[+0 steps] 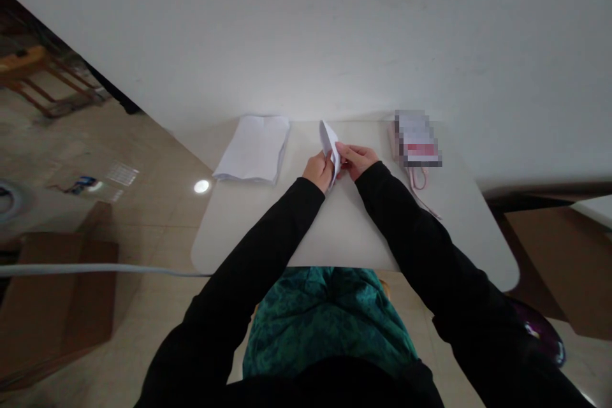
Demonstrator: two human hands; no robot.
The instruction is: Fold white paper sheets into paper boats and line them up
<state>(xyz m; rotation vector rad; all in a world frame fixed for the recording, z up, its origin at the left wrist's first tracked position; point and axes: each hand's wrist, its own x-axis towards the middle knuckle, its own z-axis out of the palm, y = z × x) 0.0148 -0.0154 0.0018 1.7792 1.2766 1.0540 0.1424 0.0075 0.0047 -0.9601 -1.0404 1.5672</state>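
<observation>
Two hands grip from my feed: left hand (318,171) and right hand (357,160) clamp a folded sheet (329,145) upright between them, over the table (344,223). A paper stack (253,150) lies left; right, a blurred packet (415,139), I think.

I log one white paper sheet (329,145), folded into a narrow pointed shape, held nearly upright, its tip leaning slightly left.

Pixelated packet (415,139): markings unreadable (a red band discernible, nothing more). Folded paper (327,143): lower portion hidden between left hand (318,172) and right hand (357,161).
</observation>
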